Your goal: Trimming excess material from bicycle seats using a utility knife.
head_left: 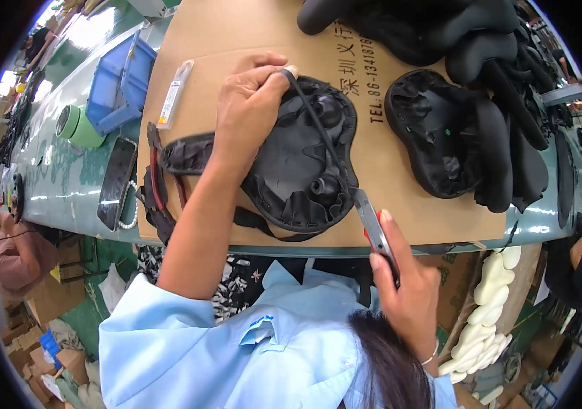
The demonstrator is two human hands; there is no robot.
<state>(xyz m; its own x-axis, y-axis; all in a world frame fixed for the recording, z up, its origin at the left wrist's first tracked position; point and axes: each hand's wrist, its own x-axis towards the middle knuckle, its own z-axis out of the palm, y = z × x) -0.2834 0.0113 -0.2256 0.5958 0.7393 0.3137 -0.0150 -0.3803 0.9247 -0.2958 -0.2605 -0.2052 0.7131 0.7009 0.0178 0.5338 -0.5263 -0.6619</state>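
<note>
A black saddle-shaped piece [284,163] lies hollow side up, its narrow end to the left and its black covering gathered along the rim. At its far edge my left hand [246,109] is closed on one end of a thin black strip [315,121], drawn taut across the hollow. My right hand [410,290] grips a red and black utility knife [378,235]. The blade points away from me and its tip is at the saddle's right rim, close to the strip's lower end. Whether the blade touches the strip I cannot tell.
Brown cardboard [236,41] covers the tabletop. Another hollow black saddle [434,136] and a black pile [482,41] lie right. On the left are a blue bin [119,82], green round container [79,126], phone [117,183], slim clear packet [175,94] and black-red strips [156,177]. Co-workers sit both sides.
</note>
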